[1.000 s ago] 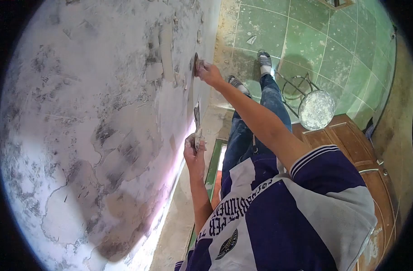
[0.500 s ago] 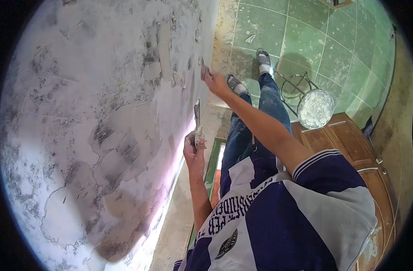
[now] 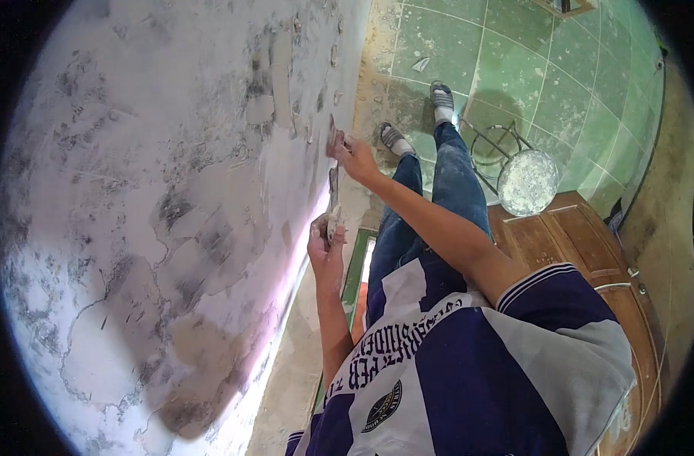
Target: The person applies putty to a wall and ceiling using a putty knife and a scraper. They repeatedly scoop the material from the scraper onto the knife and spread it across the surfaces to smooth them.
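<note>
My right hand (image 3: 358, 161) grips a small putty knife (image 3: 335, 141), its blade right at the patchy grey-white wall (image 3: 202, 220). Just below it in the view, my left hand (image 3: 328, 245) is closed round a plaster-smeared trowel (image 3: 333, 185). The trowel's blade points up toward the putty knife and shows almost edge-on beside the wall. Whitish plaster coats the fingers of the left hand. Cracks, dark smears and smoother patches cover the wall near both tools.
A round stool (image 3: 528, 182) with a white-splattered top stands right of my legs. Beneath it are green floor tiles (image 3: 438, 45) with plaster specks. A brown wooden door panel (image 3: 563, 235) lies at the right, and a green frame (image 3: 356, 275) runs beside my left forearm.
My right hand has moved down and left with the putty knife, closer to the trowel and over the wall. My left hand stays nearly in place.
</note>
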Available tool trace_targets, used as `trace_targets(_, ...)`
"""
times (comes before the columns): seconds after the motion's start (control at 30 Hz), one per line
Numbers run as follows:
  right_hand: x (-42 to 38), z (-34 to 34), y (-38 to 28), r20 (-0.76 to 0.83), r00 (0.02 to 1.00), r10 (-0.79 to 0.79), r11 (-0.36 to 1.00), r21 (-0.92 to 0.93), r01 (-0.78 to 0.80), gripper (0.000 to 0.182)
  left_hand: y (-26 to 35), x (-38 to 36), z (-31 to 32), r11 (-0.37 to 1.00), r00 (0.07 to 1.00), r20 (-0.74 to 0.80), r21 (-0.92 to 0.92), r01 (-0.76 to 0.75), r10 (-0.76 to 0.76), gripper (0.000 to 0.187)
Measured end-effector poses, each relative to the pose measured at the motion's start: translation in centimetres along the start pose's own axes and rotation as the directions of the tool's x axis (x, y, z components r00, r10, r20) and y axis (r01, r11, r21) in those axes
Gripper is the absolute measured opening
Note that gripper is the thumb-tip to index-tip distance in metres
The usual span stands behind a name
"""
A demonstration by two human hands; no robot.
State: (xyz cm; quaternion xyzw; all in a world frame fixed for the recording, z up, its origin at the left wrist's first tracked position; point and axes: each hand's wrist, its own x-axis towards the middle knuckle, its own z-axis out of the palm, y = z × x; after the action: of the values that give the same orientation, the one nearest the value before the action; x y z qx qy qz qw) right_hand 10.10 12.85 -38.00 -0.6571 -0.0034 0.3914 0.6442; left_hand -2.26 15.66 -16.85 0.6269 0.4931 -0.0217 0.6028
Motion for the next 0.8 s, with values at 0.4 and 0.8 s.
trace_targets(0.4,-3.9,2.6,-4.9,0.099,0.955,-0.28,0.954,-0.086,0.288,0.02,1.0,-0.9,-1.4,0.998,0.998,0.015,-0.045,-0.054,0.055,0.036)
trace_targets(0.8,-0.4,-1.6,-8.8,0.138,0.99,-0.006,0.969,0.246,-0.028,0.017,1.4,-1.3,-2.0,0.998,0.998,-0.003,-0.012,-0.065,0.065,0.035)
